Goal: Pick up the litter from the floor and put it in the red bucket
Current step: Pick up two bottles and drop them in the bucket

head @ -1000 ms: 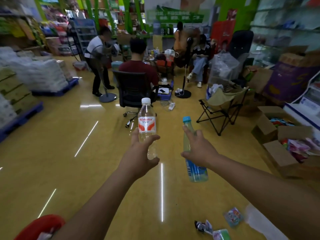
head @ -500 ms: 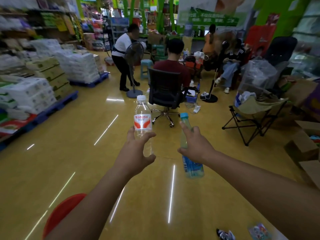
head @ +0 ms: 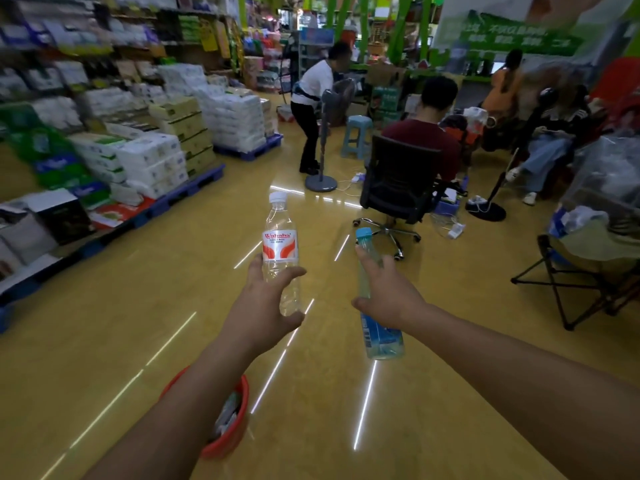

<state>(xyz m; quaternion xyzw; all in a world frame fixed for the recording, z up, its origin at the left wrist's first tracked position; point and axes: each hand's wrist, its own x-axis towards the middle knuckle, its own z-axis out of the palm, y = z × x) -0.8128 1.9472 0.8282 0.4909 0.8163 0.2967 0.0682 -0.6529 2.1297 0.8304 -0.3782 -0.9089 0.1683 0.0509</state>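
My left hand (head: 261, 306) grips a clear plastic bottle (head: 280, 251) with a white cap and a red-and-white label, held upright at arm's length. My right hand (head: 388, 296) holds a pale bottle (head: 379, 336) with a blue cap and blue label, tilted slightly. The red bucket (head: 230, 441) stands on the yellow floor below my left forearm, which hides much of it. Some pale litter shows inside the bucket.
Pallets (head: 194, 185) stacked with packaged goods line the left side. Ahead, a person sits in a black office chair (head: 398, 192), another bends beside a standing fan (head: 322, 178), and a folding chair (head: 595, 271) stands at the right. Cables lie on the floor near the chair.
My view has swung left. The red bucket has come further into view under my left arm, and the wrappers on the floor at lower right have left the frame. Both hands keep their bottles.
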